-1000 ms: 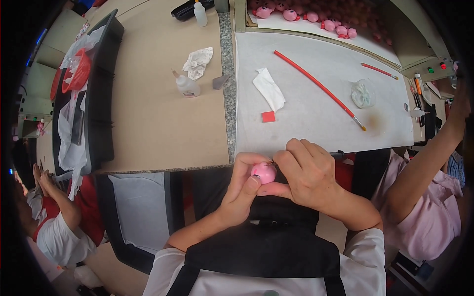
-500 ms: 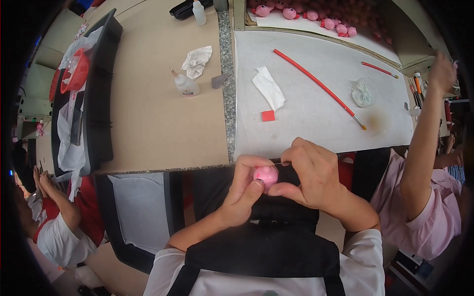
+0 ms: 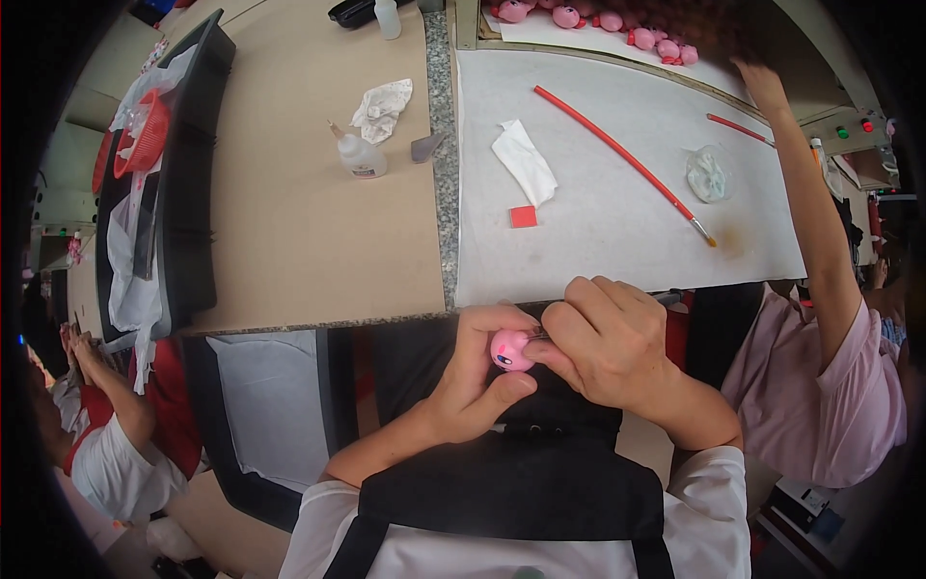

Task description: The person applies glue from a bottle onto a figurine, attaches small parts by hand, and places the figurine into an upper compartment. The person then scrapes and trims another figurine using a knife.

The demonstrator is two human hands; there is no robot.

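My left hand [image 3: 473, 372] is wrapped around a small pink round toy figure [image 3: 509, 348], thumb under it, fingers curled over the top; it sits off the table, just below the near edge of the white work mat [image 3: 617, 241], above my lap. My right hand [image 3: 603, 338] is closed tight, pinching a thin dark tool [image 3: 536, 335] whose tip touches the figure's right side; I cannot tell what kind of tool it is, as my fingers hide most of it. On the mat: a long red paintbrush [image 3: 622, 159] lying diagonally mid-mat, a small red square [image 3: 523, 216] and a folded white tissue [image 3: 524, 161] toward the left edge, and a crumpled clear plastic wad [image 3: 709, 174] toward the right edge. A second, short red brush [image 3: 741, 129] lies near the far right corner, where a neighbour's hand [image 3: 762, 87] reaches toward the row of pink figures [image 3: 617, 24] at the far edge. On the brown table to the left, a glue bottle [image 3: 359, 154] stands by a crumpled wipe [image 3: 383, 104]. Risks as I judge them: the figure is round and held in mid-air, so a tool push could pop it out of my grip to the floor; a slipped tip could scratch the face or jab my thumb.
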